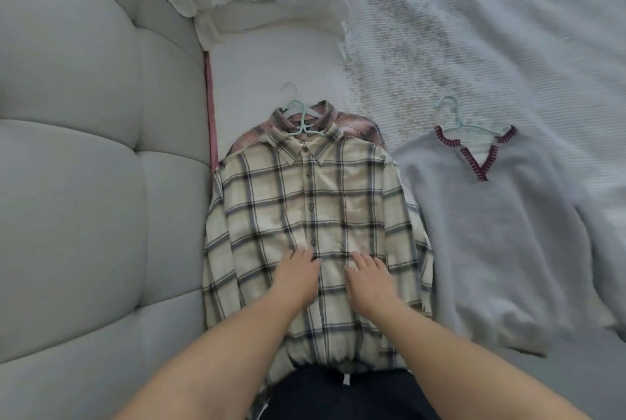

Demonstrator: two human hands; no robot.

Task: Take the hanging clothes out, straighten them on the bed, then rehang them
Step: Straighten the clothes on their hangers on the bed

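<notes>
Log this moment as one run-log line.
stage: straightening | left hand: flat on cream plaid shirt | right hand: flat on same shirt | grey sweater: beside, on hanger

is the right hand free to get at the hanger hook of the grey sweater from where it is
Probably yes. The right hand lies flat and holds nothing on the cream plaid shirt, and the sweater's hanger hook lies exposed on the bedspread with nothing over it, though it is a forward stretch.

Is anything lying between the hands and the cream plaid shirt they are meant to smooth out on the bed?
Nothing visible does. The left hand and right hand both rest flat, fingers straight, directly on the front of the cream plaid shirt, either side of its button line. The pink plaid shirt lies beneath it; the grey sweater lies apart to the right.
</notes>
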